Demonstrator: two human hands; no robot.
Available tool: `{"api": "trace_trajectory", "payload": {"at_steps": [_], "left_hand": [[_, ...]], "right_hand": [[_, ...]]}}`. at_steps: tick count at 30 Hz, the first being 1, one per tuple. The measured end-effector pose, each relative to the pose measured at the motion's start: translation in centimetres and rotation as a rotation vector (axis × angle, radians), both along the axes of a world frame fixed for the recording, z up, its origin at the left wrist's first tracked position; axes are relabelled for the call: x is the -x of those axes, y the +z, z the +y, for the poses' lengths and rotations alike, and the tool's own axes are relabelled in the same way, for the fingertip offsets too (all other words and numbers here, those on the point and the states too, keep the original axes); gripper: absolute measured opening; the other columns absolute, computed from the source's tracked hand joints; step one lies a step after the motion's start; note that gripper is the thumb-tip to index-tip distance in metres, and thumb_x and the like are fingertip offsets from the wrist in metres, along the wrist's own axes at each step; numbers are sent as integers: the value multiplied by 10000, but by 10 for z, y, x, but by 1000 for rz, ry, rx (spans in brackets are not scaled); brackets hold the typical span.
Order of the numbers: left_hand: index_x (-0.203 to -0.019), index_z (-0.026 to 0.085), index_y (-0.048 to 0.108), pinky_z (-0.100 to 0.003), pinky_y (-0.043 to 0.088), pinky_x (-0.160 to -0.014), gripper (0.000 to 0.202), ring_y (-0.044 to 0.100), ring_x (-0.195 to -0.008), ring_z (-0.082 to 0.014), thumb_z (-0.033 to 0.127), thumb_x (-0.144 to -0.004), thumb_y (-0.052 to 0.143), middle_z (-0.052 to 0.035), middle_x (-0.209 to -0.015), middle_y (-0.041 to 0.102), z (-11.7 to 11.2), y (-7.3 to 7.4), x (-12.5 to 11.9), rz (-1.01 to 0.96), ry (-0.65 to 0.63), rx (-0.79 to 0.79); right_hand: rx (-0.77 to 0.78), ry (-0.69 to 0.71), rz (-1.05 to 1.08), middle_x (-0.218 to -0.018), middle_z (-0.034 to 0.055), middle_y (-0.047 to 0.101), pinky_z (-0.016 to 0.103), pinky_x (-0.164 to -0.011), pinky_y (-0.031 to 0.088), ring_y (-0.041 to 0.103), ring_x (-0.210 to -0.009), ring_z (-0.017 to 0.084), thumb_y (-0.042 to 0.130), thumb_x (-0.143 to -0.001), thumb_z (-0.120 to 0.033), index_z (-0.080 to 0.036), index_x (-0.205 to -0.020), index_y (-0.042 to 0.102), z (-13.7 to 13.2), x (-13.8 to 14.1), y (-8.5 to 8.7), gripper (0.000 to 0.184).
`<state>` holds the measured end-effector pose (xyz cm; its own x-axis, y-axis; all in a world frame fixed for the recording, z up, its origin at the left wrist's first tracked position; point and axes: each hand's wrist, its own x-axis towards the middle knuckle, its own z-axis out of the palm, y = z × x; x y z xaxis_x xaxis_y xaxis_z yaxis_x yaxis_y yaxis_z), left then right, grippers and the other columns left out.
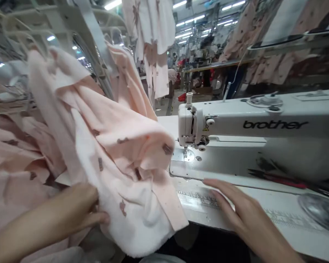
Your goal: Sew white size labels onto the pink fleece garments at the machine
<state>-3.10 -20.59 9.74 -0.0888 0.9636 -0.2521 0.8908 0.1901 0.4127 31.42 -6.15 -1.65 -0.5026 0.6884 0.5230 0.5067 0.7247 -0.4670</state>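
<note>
Garment of soft pile, pale pink with small brown prints and a white, fluffy side, lies bunched left of the sewing machine, its lower right corner hanging over the near edge of the table. From my remote seat I judge it light and limp: it folds under its own weight, would neither break nor crack, and the pile should give fingers decent friction rather than slip. Its bulk is the awkward part, since loose folds could hide an edge or sag off the table. I would take hold at an edge, pinching both faces together, or at the flat pink band on the lower right, where the cloth lies smoother than in the crumpled middle.

My left hand is curled on the garment's near left side, grasping the cloth, thumb pointing right across the white pile; its fingertips are hidden from me. That forearm comes in low from the left. My right hand holds nothing: palm down, fingers extended toward the machine, thumb apart from the index finger, above the ruler markings. Whether its fingertips touch the table, I cannot tell
</note>
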Motion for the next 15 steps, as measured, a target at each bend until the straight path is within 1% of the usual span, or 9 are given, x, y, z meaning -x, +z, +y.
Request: {"api": "trace_trajectory", "payload": {"at_steps": [2,4,6,7,8,10,12,14,15], "left_hand": [[-598,227,656,-244,334,-468,388,516,-468,-140,567,-780,605,21,-525,598,15,25,-16,343,-107,-10],[-640,216,634,-236,326,-481,418,512,-474,-120,525,-882,490,22,-554,592,44,36,-46,384,-295,-34],[-901,224,643,-228,424,-631,191,604,-699,-126,371,-908,521,0,-823,666,82,24,-76,243,-587,-128],[-1048,218,611,-255,450,-744,197,614,-868,-160,310,-875,584,-34,-979,660,101,11,-87,205,-743,-151],[-1137,185,574,-294,452,-840,353,583,-1008,-205,288,-813,669,-85,-1111,621,119,-5,-95,187,-871,-173],[-1033,132,597,-346,447,-896,372,531,-1090,-266,235,-713,756,-150,-1184,569,148,-36,-101,181,-1053,-138],[-919,122,597,-320,449,-882,201,539,-1035,-240,193,-759,695,-148,-1129,575,164,-53,-98,120,-1121,-93],[-868,131,571,-253,446,-773,81,554,-844,-163,201,-878,531,-92,-943,601,170,-51,-94,21,-1071,-52],[-855,136,556,-232,428,-713,156,532,-750,-133,223,-925,447,-61,-850,587,172,-44,-92,-24,-1016,-43]], "right_hand": [[38,-34,14,-1085,19,661,322,-822,558,628,-1010,188,404,-982,-279,-241,-1055,618,-20,0,-31,229],[9,-63,18,-1143,45,630,394,-874,532,573,-1103,224,412,-981,-286,-227,-1056,610,-37,14,-48,220],[-44,-86,-1,-1211,79,590,491,-927,481,509,-1180,272,449,-971,-318,-206,-1122,581,-50,30,-55,230],[-54,-89,-18,-1239,95,569,531,-951,450,483,-1207,291,477,-960,-338,-195,-1159,559,-54,37,-56,258],[-56,-86,-32,-1258,109,554,561,-974,418,460,-1230,305,505,-947,-360,-185,-1177,545,-57,43,-57,291],[-29,-70,-43,-1285,120,533,603,-1022,350,406,-1281,327,542,-925,-372,-182,-1142,553,-59,49,-58,288],[56,-54,12,-1315,113,514,616,-1061,291,352,-1323,331,544,-921,-350,-194,-1082,570,-57,49,-55,226],[269,-39,170,-1350,99,489,581,-1075,300,354,-1327,310,534,-924,-358,-220,-1162,543,-53,48,-46,276],[436,-18,288,-1363,94,479,543,-1069,332,384,-1308,295,531,-924,-386,-236,-1229,508,-50,48,-40,341]]}}
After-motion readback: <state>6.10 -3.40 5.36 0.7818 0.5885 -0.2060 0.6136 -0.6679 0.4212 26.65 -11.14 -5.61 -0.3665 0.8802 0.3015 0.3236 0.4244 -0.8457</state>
